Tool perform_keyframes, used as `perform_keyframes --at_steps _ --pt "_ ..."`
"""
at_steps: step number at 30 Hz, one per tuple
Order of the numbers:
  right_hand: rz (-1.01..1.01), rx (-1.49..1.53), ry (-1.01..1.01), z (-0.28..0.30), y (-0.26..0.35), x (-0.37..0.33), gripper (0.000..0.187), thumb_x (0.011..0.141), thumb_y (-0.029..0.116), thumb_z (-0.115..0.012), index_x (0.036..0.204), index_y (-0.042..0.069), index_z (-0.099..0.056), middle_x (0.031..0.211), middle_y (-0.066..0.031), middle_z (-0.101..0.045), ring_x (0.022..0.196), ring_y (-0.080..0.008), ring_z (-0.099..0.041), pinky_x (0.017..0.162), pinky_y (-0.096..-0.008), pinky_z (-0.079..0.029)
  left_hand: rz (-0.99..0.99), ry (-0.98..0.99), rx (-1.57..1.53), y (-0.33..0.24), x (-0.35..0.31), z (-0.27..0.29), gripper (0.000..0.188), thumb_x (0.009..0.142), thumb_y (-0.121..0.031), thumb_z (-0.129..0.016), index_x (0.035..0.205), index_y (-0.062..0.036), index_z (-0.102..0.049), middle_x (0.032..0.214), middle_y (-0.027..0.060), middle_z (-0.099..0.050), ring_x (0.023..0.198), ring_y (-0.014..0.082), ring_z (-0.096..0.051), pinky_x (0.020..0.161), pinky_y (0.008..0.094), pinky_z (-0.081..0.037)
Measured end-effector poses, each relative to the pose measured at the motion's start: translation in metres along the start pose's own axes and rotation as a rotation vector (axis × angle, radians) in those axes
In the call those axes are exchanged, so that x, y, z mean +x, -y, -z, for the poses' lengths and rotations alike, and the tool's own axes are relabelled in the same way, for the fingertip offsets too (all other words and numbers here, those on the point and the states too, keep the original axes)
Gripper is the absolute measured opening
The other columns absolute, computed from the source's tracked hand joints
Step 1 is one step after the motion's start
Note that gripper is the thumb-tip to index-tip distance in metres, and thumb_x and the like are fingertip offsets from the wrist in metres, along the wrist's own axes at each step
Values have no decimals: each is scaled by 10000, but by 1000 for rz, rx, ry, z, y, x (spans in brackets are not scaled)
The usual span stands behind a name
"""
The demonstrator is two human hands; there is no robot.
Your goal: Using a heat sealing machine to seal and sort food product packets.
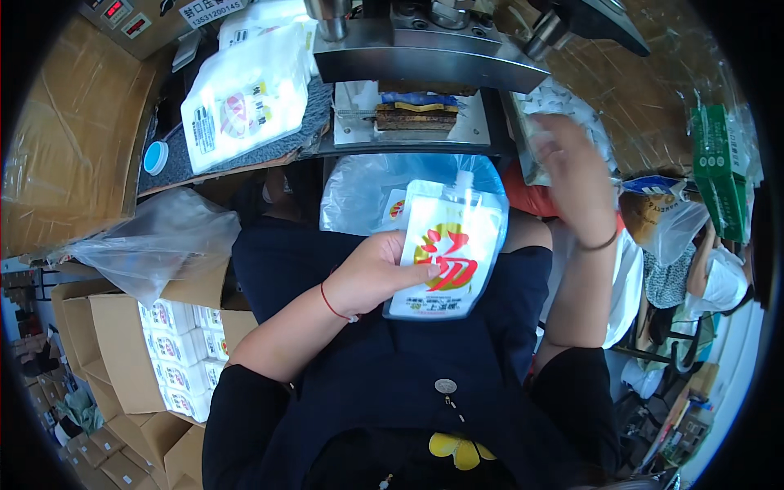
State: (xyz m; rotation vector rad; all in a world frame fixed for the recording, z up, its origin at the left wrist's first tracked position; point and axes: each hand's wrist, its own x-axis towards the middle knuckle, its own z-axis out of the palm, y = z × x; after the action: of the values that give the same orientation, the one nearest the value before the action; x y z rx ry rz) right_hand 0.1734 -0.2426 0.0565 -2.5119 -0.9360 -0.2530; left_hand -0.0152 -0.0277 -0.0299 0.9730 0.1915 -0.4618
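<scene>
My left hand (pixel 369 271) is closed on the lower left side of a white spouted pouch (pixel 476 233), its thumb lying across the front. Bold red and yellow print covers the pouch, and a pale spout rises from its top edge. Beneath it, over my lap, hangs a clear bluish plastic bag (pixel 347 192) with another printed pouch partly visible inside. My right hand (pixel 576 175) is to the right of the press, beside a container of small whitish pieces (pixel 563 102). Motion smears its fingers, so I cannot tell whether they hold anything.
Ahead stands a metal press (pixel 425 61) above a small die block (pixel 416 114). White pouches (pixel 245 110) lie stacked on grey cloth at left, near a blue-and-white round lid (pixel 155 158). An open carton (pixel 118 351) holds packed pouches. A green box (pixel 719 163) is at right.
</scene>
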Motion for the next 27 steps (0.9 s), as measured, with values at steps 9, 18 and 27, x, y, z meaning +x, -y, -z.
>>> perform_keyframes --at_steps 9,18,27 --pt "-110 -273 148 -23 -79 16 281 852 115 -663 1131 81 -661 1096 -180 -627 985 -399 -619 842 -448 -506 -129 -89 -170 -70 45 39 353 880 2 -676 1214 84 -596 1128 178 -699 984 244 -714 885 373 -584" --pt "65 -144 -187 -9 -80 -7 256 875 12 -612 1129 -5 -632 1083 -185 -627 1007 -369 -624 870 -394 -497 -910 -1251 1748 -95 -3 135 689 897 -242 -707 1430 47 -380 1417 283 -441 1310 407 -464 1085 472 -383" --pt "433 139 -18 -37 0 -25 129 892 72 -612 1014 30 -613 953 -141 -646 865 -330 -629 760 -361 -505 -664 -687 480 -58 -36 84 199 956 -61 -618 1130 14 -677 950 98 -713 848 134 -668 777 272 -513"
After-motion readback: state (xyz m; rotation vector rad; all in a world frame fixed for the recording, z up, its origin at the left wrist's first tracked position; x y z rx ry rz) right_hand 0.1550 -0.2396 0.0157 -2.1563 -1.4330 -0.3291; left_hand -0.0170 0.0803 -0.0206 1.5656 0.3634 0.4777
